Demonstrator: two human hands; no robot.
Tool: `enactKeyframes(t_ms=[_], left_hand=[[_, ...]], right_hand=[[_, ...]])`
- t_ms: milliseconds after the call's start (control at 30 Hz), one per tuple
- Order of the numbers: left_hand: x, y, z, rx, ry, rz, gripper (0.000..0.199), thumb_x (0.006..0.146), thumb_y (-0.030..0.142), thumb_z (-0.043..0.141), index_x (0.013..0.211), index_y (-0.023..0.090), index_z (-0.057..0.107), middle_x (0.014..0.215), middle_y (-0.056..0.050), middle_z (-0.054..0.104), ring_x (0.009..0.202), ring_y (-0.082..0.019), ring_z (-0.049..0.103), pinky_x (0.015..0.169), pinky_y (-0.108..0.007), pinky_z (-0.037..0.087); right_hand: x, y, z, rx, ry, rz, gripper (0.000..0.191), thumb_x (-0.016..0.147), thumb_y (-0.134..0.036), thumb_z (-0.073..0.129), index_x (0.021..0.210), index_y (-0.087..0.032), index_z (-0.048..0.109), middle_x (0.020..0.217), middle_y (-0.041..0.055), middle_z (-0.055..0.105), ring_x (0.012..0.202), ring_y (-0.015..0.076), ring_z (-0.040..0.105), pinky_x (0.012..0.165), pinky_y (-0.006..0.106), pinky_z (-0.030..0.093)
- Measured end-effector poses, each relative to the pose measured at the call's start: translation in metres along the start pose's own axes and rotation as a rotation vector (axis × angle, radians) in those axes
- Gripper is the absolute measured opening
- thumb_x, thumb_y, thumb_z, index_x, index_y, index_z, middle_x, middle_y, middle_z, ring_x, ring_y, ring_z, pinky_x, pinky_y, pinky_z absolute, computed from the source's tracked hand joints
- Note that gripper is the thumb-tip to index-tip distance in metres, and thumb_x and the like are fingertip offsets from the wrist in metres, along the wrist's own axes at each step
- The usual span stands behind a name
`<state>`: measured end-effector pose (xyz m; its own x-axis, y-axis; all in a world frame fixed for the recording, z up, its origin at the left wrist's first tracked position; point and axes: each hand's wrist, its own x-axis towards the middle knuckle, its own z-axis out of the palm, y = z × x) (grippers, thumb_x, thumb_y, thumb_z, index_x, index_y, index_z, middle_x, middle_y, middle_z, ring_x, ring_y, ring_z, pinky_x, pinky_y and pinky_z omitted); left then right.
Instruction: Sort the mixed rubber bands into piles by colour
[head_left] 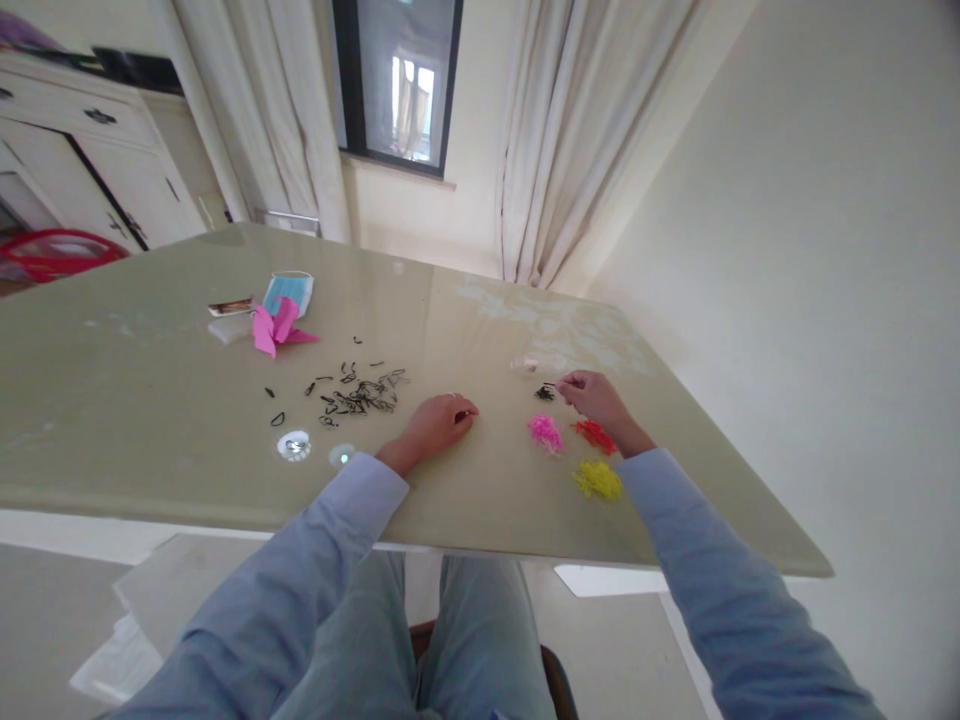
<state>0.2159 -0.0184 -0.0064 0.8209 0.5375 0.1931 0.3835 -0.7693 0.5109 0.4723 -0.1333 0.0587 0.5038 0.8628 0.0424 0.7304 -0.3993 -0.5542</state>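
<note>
My left hand (pixel 441 426) rests on the table with its fingers closed, its thumb and forefinger pinched; whatever they hold is too small to name. To its left lies a loose spread of thin black pieces (pixel 364 395). My right hand (pixel 592 398) pinches a small black piece (pixel 550 385) just above a little black pile (pixel 544 394). Near that hand are a pink pile (pixel 546 433), a red pile (pixel 595 435) and a yellow pile (pixel 598 479) of tiny strands.
Behind the small piles lies a clear plastic item (pixel 536 364). At the table's (pixel 165 400) back left are a blue mask (pixel 289 293), pink paper (pixel 279 325) and a small packet (pixel 231 307). Two round shiny objects (pixel 293 446) (pixel 343 456) sit near the left forearm.
</note>
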Motion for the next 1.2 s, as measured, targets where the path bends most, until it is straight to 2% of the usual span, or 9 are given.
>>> enactKeyframes(t_ms=[267,433,533,633,767,867,933,1033,1200], left_hand=[[0.002,-0.003,0.003,-0.018,0.01,0.006,0.027,0.09,0.022,0.05,0.1,0.019,0.075,0.103,-0.006,0.075,0.097,-0.021,0.067,0.087,-0.031,0.049],[0.002,-0.003,0.003,-0.033,0.018,0.009,0.028,0.088,0.02,0.051,0.1,0.018,0.076,0.102,-0.008,0.075,0.095,-0.023,0.068,0.086,-0.033,0.05],[0.002,-0.004,0.004,-0.041,0.023,0.025,0.028,0.088,0.02,0.051,0.1,0.017,0.076,0.102,-0.008,0.075,0.095,-0.023,0.068,0.086,-0.033,0.05],[0.002,-0.006,0.006,-0.052,0.032,0.028,0.028,0.088,0.02,0.051,0.1,0.017,0.076,0.101,-0.008,0.076,0.094,-0.023,0.068,0.085,-0.033,0.049],[0.001,-0.003,0.005,-0.055,0.041,0.02,0.028,0.088,0.021,0.052,0.1,0.017,0.076,0.102,-0.008,0.076,0.094,-0.023,0.068,0.085,-0.033,0.05],[0.0,0.0,0.003,-0.043,0.048,-0.007,0.026,0.088,0.02,0.053,0.1,0.017,0.076,0.102,-0.008,0.076,0.094,-0.022,0.068,0.086,-0.032,0.05],[-0.001,0.001,0.001,-0.04,0.063,-0.018,0.026,0.088,0.02,0.053,0.101,0.018,0.075,0.103,-0.008,0.076,0.095,-0.021,0.067,0.087,-0.031,0.05],[-0.005,0.004,0.001,-0.022,0.086,-0.021,0.026,0.09,0.02,0.051,0.101,0.019,0.074,0.103,-0.007,0.075,0.095,-0.02,0.067,0.086,-0.031,0.05],[-0.022,0.012,0.0,0.031,0.123,0.002,0.025,0.091,0.02,0.05,0.096,0.02,0.074,0.095,-0.007,0.074,0.088,-0.019,0.066,0.08,-0.031,0.05]], right_hand=[[0.012,0.005,0.007,-0.258,-0.007,0.022,0.014,0.075,-0.018,0.058,0.069,-0.016,0.07,0.062,0.0035,0.065,0.059,0.0139,0.055,0.057,0.024,0.035],[-0.001,-0.005,0.006,-0.333,0.02,-0.011,0.017,0.081,-0.024,0.058,0.082,-0.017,0.073,0.081,0.0073,0.072,0.07,0.0166,0.059,0.059,0.025,0.034],[-0.018,-0.019,0.011,-0.307,0.034,-0.11,0.02,0.083,-0.024,0.055,0.083,-0.017,0.073,0.078,0.0062,0.071,0.069,0.0161,0.059,0.06,0.025,0.034],[-0.043,-0.04,0.028,-0.182,0.028,-0.2,0.021,0.085,-0.025,0.053,0.083,-0.016,0.073,0.07,0.0037,0.069,0.062,0.0145,0.058,0.059,0.024,0.035],[-0.079,-0.07,0.068,-0.025,-0.025,-0.301,0.021,0.088,-0.028,0.055,0.087,-0.019,0.073,0.065,0.0009,0.067,0.058,0.0137,0.057,0.058,0.024,0.035],[-0.094,-0.082,0.097,-0.019,-0.099,-0.342,0.019,0.089,-0.026,0.054,0.087,-0.02,0.073,0.068,0.0017,0.07,0.061,0.0144,0.059,0.058,0.024,0.033],[-0.096,-0.083,0.111,-0.082,-0.089,-0.338,0.019,0.089,-0.026,0.055,0.085,-0.02,0.072,0.071,0.0033,0.072,0.063,0.0154,0.061,0.058,0.025,0.031],[-0.093,-0.079,0.118,-0.143,-0.067,-0.354,0.018,0.089,-0.025,0.055,0.085,-0.02,0.072,0.074,0.004,0.073,0.066,0.0166,0.062,0.058,0.026,0.029],[-0.093,-0.07,0.115,-0.092,-0.101,-0.424,0.02,0.089,-0.023,0.053,0.084,-0.021,0.072,0.074,0.0032,0.073,0.067,0.0171,0.064,0.06,0.025,0.032]])
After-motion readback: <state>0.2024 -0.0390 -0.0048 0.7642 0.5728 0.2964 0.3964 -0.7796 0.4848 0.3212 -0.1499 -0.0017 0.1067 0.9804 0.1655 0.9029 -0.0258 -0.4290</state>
